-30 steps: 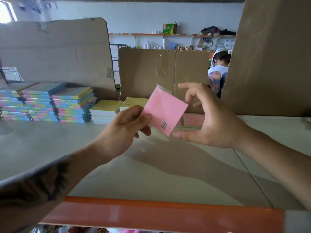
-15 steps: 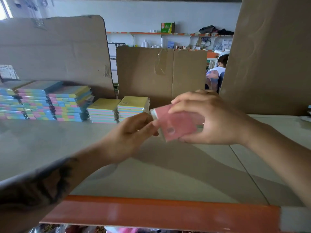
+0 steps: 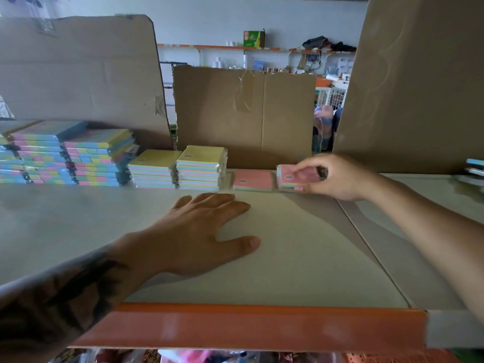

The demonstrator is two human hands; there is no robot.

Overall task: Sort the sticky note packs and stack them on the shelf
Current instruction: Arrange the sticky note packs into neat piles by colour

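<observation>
My right hand (image 3: 332,176) grips a pink-topped sticky note pack (image 3: 290,178) at the back of the grey shelf (image 3: 301,258), its fingers curled over the pack's top and right side. The pack sits just right of another pink pack (image 3: 252,180) lying flat. Left of those stand two stacks of yellow-topped packs (image 3: 200,166) and, further left, taller stacks of multicolour packs (image 3: 97,158). My left hand (image 3: 207,231) rests flat on the shelf surface, fingers spread, holding nothing.
Cardboard sheets (image 3: 243,113) stand behind the stacks, and a large one (image 3: 419,87) walls off the right. The shelf has an orange front edge (image 3: 248,328). Some items (image 3: 475,167) lie at the far right edge. A person sits in the background gap.
The left hand let go of the pink pack and dropped flat onto the shelf. The right hand carried the pack back and right, down beside the other pink pack.
</observation>
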